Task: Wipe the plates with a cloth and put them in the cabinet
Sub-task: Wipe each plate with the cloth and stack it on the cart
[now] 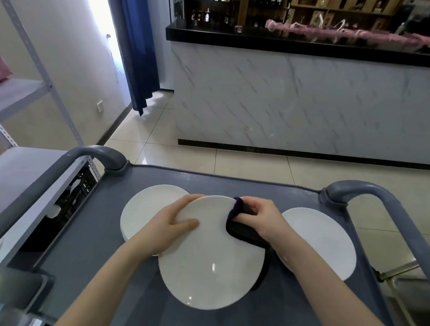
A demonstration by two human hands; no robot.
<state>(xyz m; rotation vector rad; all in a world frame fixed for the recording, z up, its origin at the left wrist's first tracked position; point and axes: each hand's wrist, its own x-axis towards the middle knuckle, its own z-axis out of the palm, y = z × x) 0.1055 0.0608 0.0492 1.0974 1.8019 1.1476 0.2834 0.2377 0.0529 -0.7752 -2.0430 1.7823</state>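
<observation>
**Plate in both hands, cloth on the rim**

The middle plate [210,258] is held over the grey cart [98,244], right in the centre. It's round, plain white and glossy, with small glints of light on its near half. No pattern and no marks show on its face.

The left hand [170,225] grips the plate's left edge, with the thumb lying flat on the top face and the fingers curled round the far rim. The right hand [261,218] holds the cloth [242,232], a dark one, black with a hint of purple at the fold. It's bunched under the curled fingers and pinched over the plate's upper right rim. Part of the cloth lies on the top face and more shows dark below the plate's right edge.

A left plate [143,209] lies on the cart top, partly covered by the held one and by the left wrist. A right plate [322,240], also white, lies flat just beside the right forearm. Beyond the cart stands a marble-look counter [301,100] with a black top, and a blue curtain [138,44] hangs to its left.
</observation>
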